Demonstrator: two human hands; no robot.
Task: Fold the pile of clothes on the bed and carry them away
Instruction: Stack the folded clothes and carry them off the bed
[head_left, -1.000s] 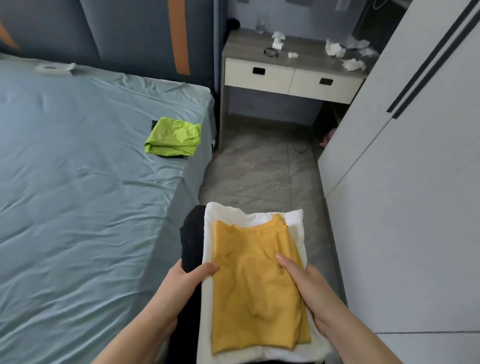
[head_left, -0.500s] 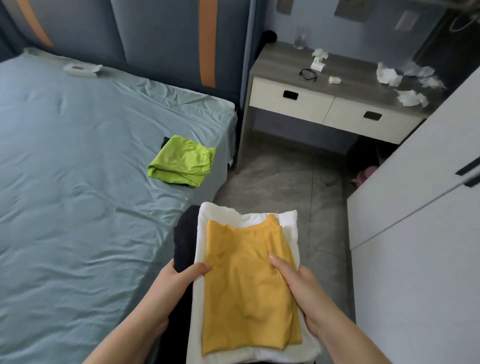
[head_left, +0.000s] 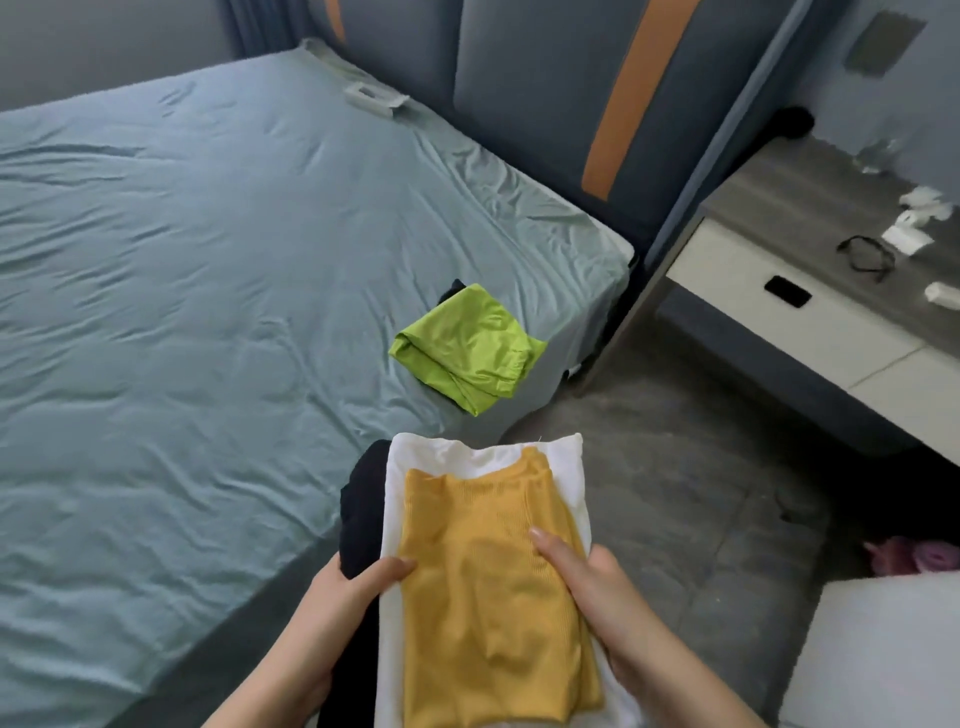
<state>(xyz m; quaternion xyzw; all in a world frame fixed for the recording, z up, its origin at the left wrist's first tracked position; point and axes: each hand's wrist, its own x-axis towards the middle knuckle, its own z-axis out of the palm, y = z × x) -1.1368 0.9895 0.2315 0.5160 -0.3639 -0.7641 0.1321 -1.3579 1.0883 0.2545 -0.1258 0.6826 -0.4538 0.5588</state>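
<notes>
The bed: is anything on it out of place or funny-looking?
Yes. A folded lime-green garment lies near the corner of the blue-sheeted bed, a dark cloth peeking from under it. It looks left behind, since the left hand and right hand hold the stack topped by a folded yellow ribbed top.

You have one view only — your head camera, looking forward and down, close over your left hand (head_left: 332, 613) and right hand (head_left: 613, 608), bed (head_left: 208, 312) spreading left, desk (head_left: 810, 208) right.
</notes>
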